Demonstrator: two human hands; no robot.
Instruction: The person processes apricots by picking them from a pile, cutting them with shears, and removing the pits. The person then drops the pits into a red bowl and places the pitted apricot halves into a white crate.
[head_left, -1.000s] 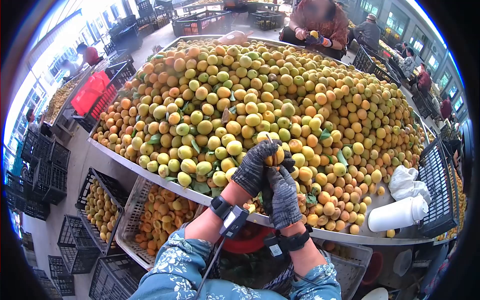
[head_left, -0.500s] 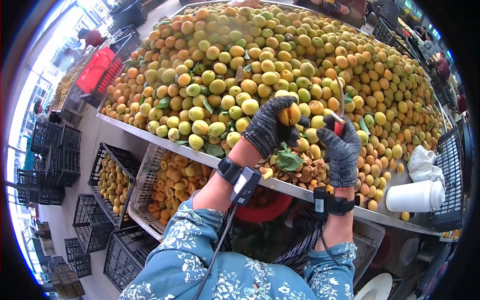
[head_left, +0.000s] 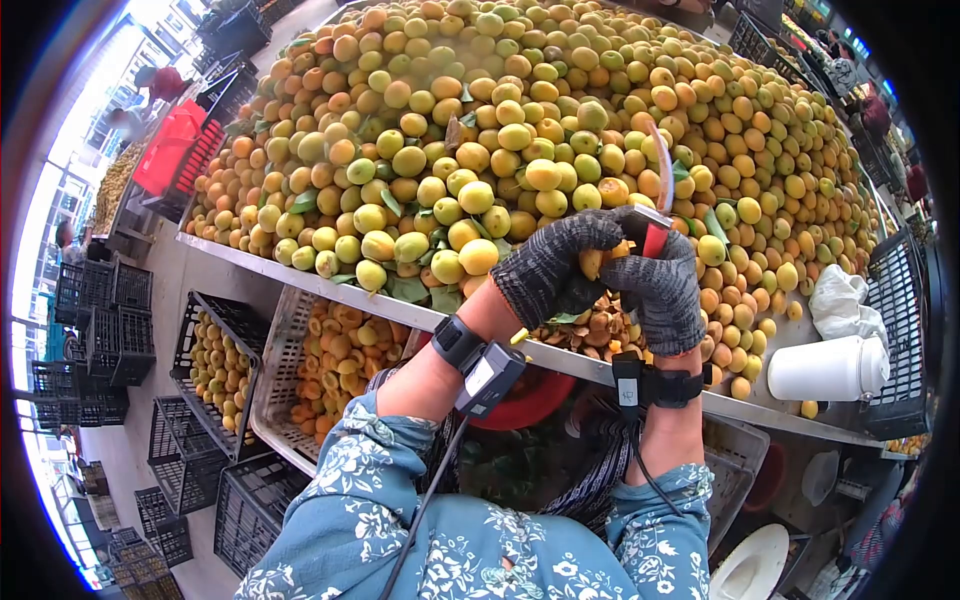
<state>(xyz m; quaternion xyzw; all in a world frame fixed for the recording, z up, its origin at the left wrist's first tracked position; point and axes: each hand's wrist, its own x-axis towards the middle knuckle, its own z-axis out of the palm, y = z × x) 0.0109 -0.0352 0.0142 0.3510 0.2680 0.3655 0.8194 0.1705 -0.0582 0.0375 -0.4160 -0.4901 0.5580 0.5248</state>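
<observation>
Grey knitted gloves cover both hands. My left hand (head_left: pixel 562 262) is closed round a yellow-orange fruit (head_left: pixel 592 262), mostly hidden by the fingers. Against it, my right hand (head_left: pixel 660 292) grips a knife (head_left: pixel 656 238) with a red handle, its curved blade pointing up and away. The hands meet above the front edge of the fruit table. Beneath them lie brown scraps (head_left: pixel 603 325) and a leaf. A large heap of yellow, green and orange fruit (head_left: pixel 480 150) rises behind the hands.
A white crate (head_left: pixel 268 400) of halved fruit stands below left, beside a black crate (head_left: pixel 250 340) of whole fruit. Under the table edge is a red basin (head_left: pixel 520 405). At right are a white container (head_left: pixel 820 382), a white bag (head_left: pixel 845 305) and a black crate (head_left: pixel 900 335).
My hands have come together, the right one moving left and down onto the fruit. The fruit is now more hidden. A small yellow piece shows near my left wrist. The view has shifted slightly.
</observation>
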